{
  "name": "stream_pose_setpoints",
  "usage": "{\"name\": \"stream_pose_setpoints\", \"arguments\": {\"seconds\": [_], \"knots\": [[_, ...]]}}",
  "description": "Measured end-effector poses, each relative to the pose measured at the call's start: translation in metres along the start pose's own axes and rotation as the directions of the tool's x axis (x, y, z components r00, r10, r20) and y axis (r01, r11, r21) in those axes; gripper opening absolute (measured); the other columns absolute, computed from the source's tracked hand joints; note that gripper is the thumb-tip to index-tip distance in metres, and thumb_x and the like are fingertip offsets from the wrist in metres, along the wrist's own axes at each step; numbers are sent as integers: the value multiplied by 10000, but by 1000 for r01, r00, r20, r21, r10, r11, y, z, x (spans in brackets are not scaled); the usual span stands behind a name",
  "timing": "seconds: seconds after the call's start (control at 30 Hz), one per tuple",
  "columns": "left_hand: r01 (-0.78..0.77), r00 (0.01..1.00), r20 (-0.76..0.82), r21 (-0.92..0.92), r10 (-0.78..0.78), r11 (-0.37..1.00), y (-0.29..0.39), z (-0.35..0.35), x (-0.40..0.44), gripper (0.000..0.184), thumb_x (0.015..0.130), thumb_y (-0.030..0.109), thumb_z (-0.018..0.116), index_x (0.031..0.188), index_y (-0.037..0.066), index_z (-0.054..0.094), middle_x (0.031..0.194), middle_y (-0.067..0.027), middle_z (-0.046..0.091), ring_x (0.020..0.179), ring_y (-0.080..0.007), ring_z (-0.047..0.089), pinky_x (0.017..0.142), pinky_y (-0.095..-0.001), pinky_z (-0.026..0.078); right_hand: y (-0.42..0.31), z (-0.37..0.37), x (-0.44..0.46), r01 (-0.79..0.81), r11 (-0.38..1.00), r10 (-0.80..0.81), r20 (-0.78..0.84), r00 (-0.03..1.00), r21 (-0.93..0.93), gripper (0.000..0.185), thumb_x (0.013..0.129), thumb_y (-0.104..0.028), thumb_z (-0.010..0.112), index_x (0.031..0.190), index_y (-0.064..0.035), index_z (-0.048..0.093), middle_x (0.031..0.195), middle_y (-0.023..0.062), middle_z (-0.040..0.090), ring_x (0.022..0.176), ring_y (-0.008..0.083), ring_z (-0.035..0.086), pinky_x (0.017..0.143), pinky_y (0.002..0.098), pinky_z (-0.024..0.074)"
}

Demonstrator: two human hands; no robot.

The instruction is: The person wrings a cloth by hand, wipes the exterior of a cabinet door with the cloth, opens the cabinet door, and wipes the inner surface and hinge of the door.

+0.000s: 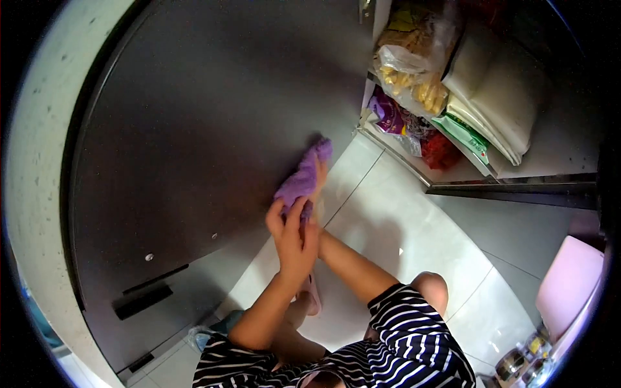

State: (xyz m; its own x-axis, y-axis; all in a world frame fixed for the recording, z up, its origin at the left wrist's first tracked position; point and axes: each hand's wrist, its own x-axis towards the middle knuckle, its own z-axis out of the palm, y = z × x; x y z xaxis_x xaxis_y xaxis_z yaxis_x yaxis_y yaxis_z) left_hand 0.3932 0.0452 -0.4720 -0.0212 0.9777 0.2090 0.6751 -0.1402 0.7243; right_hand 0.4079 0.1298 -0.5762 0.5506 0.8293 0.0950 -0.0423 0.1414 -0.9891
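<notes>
A fuzzy purple cloth (299, 183) lies against the edge of a large dark panel (187, 129), which looks like a cabinet door. My right hand (319, 180) is stretched along the cloth's right side and holds it to the panel; most of its fingers are covered by the cloth. Lower down, my left hand (294, 242) has its fingers bent around the cloth's bottom end, close to my right wrist. Where the hands overlap, part of the right hand is hidden.
An open cupboard (394, 139) at upper right holds bagged food (414, 81), a green packet (466, 134) and folded pale sheeting (501, 90). White floor tiles (369, 213) lie below. A pink panel (569, 284) and jars (514, 365) stand at lower right.
</notes>
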Motion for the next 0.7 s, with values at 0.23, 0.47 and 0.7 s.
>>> {"name": "stream_pose_setpoints", "arguments": {"seconds": [0.23,0.47,0.7], "knots": [[-229,932,-289,0,219,973,27,-14,9,415,857,92,474,1258,-8,439,1284,-202,276,1195,-346,329,993,-424,288,-98,1,41,695,691,-676,163,718,-199,470,792,-117,543,1258,-171,507,1353,151,303,1250,407,305,1018,465,278],[-43,978,200,-88,60,995,-7,40,31,491,839,93,536,1309,36,409,1351,-199,272,1194,-344,372,977,-384,340,13,-24,49,4,983,-12,45,999,181,513,851,-173,494,1343,-108,365,1375,142,285,1288,323,264,1041,397,240],[-259,961,-102,8,258,966,54,16,36,472,839,126,492,1297,24,438,1323,-212,289,1233,-336,300,1021,-405,246,-98,-33,72,253,967,-250,240,938,19,636,868,-254,470,1411,-36,222,1441,172,204,1364,321,130,1108,388,120]]}}
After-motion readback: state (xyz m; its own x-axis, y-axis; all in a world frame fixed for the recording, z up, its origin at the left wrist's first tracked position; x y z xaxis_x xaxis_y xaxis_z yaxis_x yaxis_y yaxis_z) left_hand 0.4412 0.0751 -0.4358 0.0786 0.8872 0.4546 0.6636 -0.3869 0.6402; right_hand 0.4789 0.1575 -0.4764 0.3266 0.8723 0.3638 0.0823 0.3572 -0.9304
